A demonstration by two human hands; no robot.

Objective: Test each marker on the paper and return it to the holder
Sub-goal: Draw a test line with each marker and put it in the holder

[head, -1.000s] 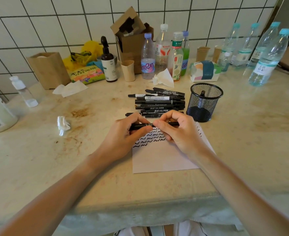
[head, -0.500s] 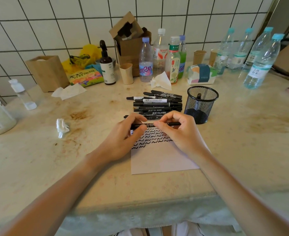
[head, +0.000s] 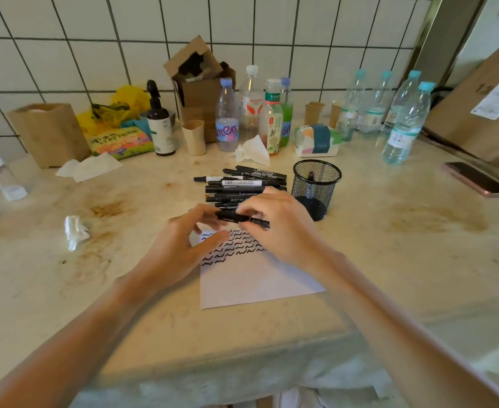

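Setting: stained marble tabletop [head: 389, 260] against a white tiled wall, with bottles, cups and boxes along the far edge.
Paper [head: 257, 278]: lies flat near the front edge, its upper part covered with black squiggles.
Marker [head: 241, 217]: black, roughly level, held just above the paper's far edge.
Right hand [head: 283, 228]: fingers curled round the marker's right part.
Left hand [head: 180, 245]: fingertips pinch the marker's left end.
Pile [head: 242, 185]: black markers lying behind the hands.
Holder [head: 316, 187]: black mesh cup just right of the pile, one marker inside.
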